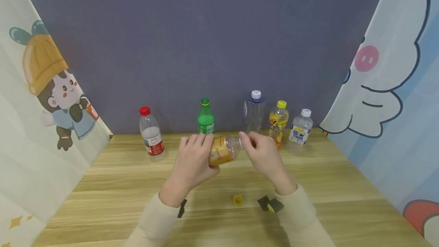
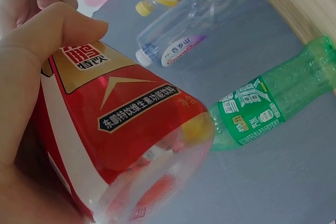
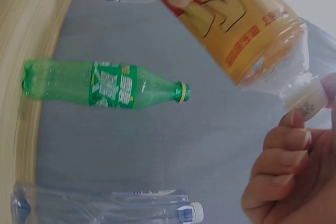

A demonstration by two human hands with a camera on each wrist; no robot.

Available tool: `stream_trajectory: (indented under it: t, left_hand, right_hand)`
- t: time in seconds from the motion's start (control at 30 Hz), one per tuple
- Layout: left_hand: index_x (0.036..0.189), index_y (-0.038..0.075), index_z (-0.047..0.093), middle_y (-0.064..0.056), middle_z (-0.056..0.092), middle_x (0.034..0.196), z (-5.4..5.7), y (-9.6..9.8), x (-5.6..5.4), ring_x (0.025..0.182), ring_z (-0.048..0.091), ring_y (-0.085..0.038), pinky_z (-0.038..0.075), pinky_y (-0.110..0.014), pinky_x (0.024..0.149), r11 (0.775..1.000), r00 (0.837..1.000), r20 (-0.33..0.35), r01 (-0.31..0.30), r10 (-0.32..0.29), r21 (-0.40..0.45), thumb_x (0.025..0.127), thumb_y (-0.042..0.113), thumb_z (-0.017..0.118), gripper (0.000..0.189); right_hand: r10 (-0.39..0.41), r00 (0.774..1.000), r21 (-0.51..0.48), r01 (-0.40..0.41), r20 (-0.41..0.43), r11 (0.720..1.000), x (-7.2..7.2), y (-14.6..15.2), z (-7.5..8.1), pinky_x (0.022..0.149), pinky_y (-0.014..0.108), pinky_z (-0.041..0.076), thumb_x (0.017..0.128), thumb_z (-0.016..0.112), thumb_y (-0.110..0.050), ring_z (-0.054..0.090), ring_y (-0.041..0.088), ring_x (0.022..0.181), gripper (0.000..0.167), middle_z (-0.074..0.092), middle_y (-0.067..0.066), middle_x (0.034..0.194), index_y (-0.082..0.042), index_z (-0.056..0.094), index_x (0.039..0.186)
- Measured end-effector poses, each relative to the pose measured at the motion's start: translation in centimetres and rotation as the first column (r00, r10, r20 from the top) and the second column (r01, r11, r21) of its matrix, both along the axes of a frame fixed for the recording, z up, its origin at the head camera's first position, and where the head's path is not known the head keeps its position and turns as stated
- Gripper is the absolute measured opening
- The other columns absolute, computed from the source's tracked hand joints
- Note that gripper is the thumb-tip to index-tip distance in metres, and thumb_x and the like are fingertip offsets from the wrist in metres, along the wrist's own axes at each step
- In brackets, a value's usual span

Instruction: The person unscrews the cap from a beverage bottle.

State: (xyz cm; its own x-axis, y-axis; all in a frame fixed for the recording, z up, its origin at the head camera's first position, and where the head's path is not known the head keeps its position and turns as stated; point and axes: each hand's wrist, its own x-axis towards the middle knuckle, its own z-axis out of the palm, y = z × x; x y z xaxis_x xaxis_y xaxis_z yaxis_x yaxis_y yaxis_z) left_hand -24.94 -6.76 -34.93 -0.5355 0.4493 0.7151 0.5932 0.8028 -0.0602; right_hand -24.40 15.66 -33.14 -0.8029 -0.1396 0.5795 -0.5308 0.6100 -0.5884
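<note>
My left hand (image 1: 195, 159) grips a plastic drink bottle (image 1: 221, 151) with a gold and red label, tilted nearly on its side above the table. Its neck points to the right. My right hand (image 1: 265, 156) pinches the bottle's white cap (image 3: 308, 101) between thumb and forefinger, at the neck. Whether the cap is loose cannot be told. In the left wrist view, the red side of the label and the clear base face the camera, and a yellow patch shows near the base. Behind the held bottle stands a green bottle (image 1: 206, 120) with a green cap.
At the back left stands a red-capped bottle (image 1: 153, 140). Back right are a clear white-capped bottle (image 1: 254, 113), a yellow-capped bottle (image 1: 278, 119) and another white-capped bottle (image 1: 300, 132). A yellow cap (image 1: 237, 200) lies on the wooden table (image 1: 113, 201), before a grey backdrop (image 1: 205, 41).
</note>
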Motion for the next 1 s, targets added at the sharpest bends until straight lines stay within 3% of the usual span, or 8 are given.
stream_trajectory:
  t: [0.2, 0.5, 0.73, 1.0]
  left_hand:
    - [0.12, 0.008, 0.06, -0.008, 0.068, 0.102, 0.04, -0.06, 0.01, 0.088, 0.06, -0.026, 0.04, -0.039, 0.073, 1.0, 1.0, 0.023, 0.002, -0.002, 0.002, 0.053, 0.033, 0.092, 0.077]
    - [0.117, 0.009, 0.059, -0.008, 0.067, 0.101, -0.01, 0.08, -0.06, 0.087, 0.06, -0.026, 0.04, -0.04, 0.071, 1.0, 0.998, -0.063, 0.001, -0.001, 0.005, 0.052, 0.031, 0.091, 0.075]
    - [0.117, 0.008, 0.059, -0.008, 0.066, 0.1, -0.04, 0.04, -0.01, 0.086, 0.06, -0.027, 0.04, -0.039, 0.071, 1.0, 0.997, -0.074, -0.008, 0.007, -0.012, 0.052, 0.032, 0.092, 0.077]
    - [0.119, 0.008, 0.059, -0.008, 0.068, 0.101, -0.02, -0.06, 0.01, 0.086, 0.06, -0.026, 0.039, -0.038, 0.071, 1.0, 1.0, -0.031, -0.005, 0.005, -0.012, 0.053, 0.033, 0.092, 0.077]
  right_hand:
    - [0.018, 0.996, 0.049, -0.013, -0.087, 0.999, -0.03, 0.05, -0.08, 0.047, 0.027, 0.031, 0.105, 0.052, -0.028, 0.034, 0.01, 0.05, 0.04, 0.037, -0.008, 0.056, -0.017, 0.045, 0.067]
    - [-0.092, 0.996, -0.008, 0.092, 0.001, 0.996, 0.3, -0.07, -0.07, 0.049, 0.032, 0.031, 0.105, 0.046, -0.047, 0.033, 0.013, 0.048, 0.057, 0.035, -0.006, 0.051, -0.018, 0.04, 0.057]
    - [-0.046, 0.997, -0.034, 0.049, 0.065, 0.998, 0.22, -0.11, 0.0, 0.048, 0.029, 0.029, 0.105, 0.049, -0.045, 0.032, 0.012, 0.048, 0.057, 0.034, -0.006, 0.052, -0.015, 0.038, 0.057]
    - [0.017, 0.999, -0.025, -0.016, 0.032, 1.0, 0.07, -0.08, -0.06, 0.047, 0.027, 0.028, 0.106, 0.05, -0.036, 0.032, 0.01, 0.048, 0.052, 0.035, -0.006, 0.053, -0.015, 0.04, 0.059]
